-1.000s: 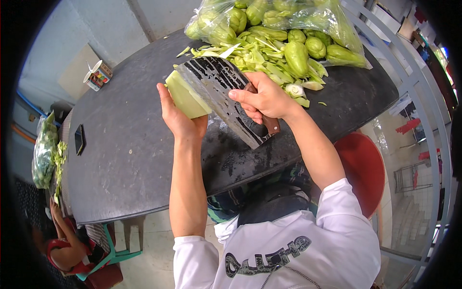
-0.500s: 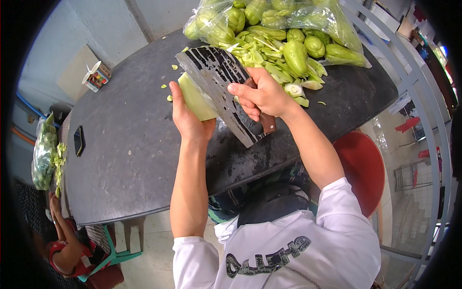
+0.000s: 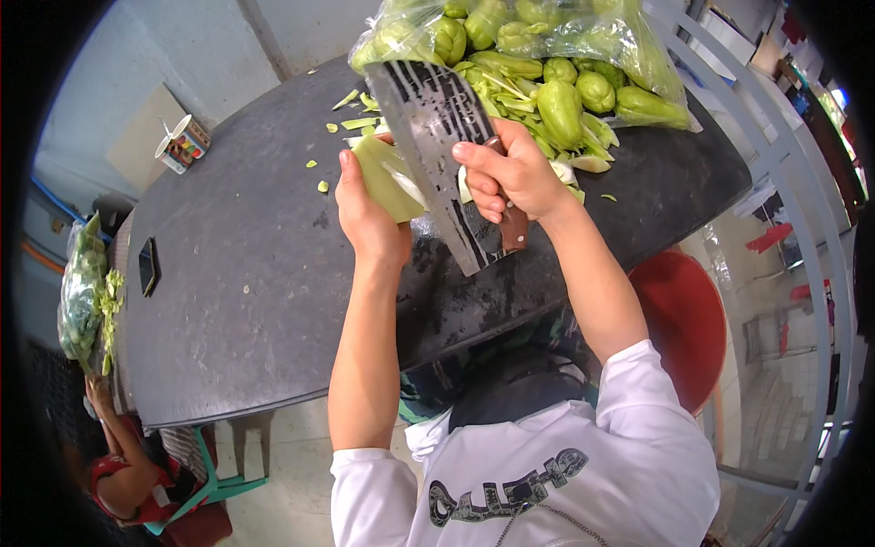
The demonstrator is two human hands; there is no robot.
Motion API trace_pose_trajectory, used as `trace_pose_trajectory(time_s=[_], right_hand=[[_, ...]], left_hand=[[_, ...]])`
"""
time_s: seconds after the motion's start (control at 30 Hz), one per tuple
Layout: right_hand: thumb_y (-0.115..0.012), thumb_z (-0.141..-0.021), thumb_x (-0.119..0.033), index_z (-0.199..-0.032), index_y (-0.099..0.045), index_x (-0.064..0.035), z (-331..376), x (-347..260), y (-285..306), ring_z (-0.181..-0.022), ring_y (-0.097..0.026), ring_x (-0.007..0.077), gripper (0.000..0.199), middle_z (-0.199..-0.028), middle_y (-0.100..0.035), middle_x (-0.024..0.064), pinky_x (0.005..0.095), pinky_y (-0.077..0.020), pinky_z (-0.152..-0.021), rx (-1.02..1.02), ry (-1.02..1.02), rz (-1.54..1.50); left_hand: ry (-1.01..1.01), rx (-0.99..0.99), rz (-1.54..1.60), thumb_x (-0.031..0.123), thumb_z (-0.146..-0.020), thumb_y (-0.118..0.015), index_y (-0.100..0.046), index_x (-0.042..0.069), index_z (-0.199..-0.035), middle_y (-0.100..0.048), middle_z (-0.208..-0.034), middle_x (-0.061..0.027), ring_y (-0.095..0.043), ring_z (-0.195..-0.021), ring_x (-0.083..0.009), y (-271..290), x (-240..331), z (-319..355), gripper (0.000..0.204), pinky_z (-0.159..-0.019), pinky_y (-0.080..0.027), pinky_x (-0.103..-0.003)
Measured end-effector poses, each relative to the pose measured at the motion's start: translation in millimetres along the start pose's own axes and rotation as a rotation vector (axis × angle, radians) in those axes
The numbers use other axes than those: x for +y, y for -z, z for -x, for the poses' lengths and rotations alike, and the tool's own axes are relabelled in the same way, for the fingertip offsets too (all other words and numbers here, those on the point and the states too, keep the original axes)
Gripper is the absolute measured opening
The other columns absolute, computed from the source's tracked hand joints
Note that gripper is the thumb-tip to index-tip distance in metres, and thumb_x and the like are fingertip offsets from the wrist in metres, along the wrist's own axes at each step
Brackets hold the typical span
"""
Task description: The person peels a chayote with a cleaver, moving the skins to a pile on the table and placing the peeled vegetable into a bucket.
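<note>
Nearest, the left hand [image 3: 369,219] is wrapped around a pale green peeled chayote piece [image 3: 390,179], holding it above the dark round table [image 3: 246,301]. Its cut face looks smooth, light yellowish green, with a wedge-like shape. Just right of it, the right hand [image 3: 515,173] is clenched on the wooden handle of a broad cleaver [image 3: 437,146], whose worn grey blade lies against the piece. Peel scraps [image 3: 351,114] are scattered on the table to the far left. Farther off lies a clear plastic bag of whole green chayotes [image 3: 547,55].
</note>
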State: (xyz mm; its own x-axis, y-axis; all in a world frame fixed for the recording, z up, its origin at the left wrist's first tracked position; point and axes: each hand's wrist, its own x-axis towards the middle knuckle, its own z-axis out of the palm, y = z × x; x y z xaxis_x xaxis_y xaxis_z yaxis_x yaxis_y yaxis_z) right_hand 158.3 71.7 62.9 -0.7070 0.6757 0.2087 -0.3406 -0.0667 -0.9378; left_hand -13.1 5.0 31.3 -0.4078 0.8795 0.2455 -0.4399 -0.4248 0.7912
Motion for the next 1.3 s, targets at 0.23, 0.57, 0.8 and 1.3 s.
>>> trace_pose_trajectory(time_s=[0.23, 0.57, 0.8, 1.3], right_hand=[[-0.065, -0.097, -0.014, -0.095, -0.053, -0.0022, -1.8, 0.9, 13.1, -0.039, -0.048, 0.0099, 0.017, -0.055, -0.049, 0.0013, 0.0277, -0.0429, -0.037, 0.081, 0.016, -0.049], [-0.093, -0.068, -0.027, -0.108, -0.054, -0.0011, -3.2, -1.1, 4.2, -0.054, -0.046, 0.0026, 0.062, -0.063, -0.051, -0.0051, 0.0210, -0.0376, -0.050, 0.442, 0.462, 0.659], [-0.097, -0.061, -0.033, -0.119, -0.050, 0.0036, -13.3, 7.2, -5.8, -0.056, -0.055, 0.0080, 0.084, -0.064, -0.055, -0.0002, 0.0252, -0.0455, -0.053, 0.295, 0.347, 0.597], [-0.078, -0.084, -0.002, -0.128, -0.046, 0.0017, -0.3, 1.6, 19.0, -0.053, -0.053, 0.0046, 0.055, -0.074, -0.065, 0.0027, 0.0210, -0.0427, -0.047, 0.262, 0.293, 0.343]], left_hand=[[-0.026, -0.065, -0.039, 0.047, -0.102, -0.048, -0.057, -0.001, -0.121, -0.066, -0.099, -0.0131, -0.065, -0.090, -0.0218, -5.3, 2.1, -2.7, 0.052, -0.079, -0.055, -0.037], [0.278, -0.115, 0.332, 0.050, -0.103, -0.040, -0.052, 0.003, -0.127, -0.063, -0.105, -0.0161, -0.064, -0.095, -0.0300, -11.1, 11.7, 0.7, 0.054, -0.083, -0.055, -0.043], [0.302, -0.168, 0.172, 0.056, -0.103, -0.034, -0.051, 0.003, -0.132, -0.063, -0.108, -0.0158, -0.066, -0.092, -0.0296, -24.5, 6.7, 11.2, 0.062, -0.078, -0.057, -0.042], [0.439, -0.342, 0.142, 0.057, -0.100, -0.043, -0.041, 0.000, -0.143, -0.062, -0.102, -0.0175, -0.069, -0.079, -0.0319, -23.1, -1.3, 8.2, 0.071, -0.065, -0.059, -0.044]])
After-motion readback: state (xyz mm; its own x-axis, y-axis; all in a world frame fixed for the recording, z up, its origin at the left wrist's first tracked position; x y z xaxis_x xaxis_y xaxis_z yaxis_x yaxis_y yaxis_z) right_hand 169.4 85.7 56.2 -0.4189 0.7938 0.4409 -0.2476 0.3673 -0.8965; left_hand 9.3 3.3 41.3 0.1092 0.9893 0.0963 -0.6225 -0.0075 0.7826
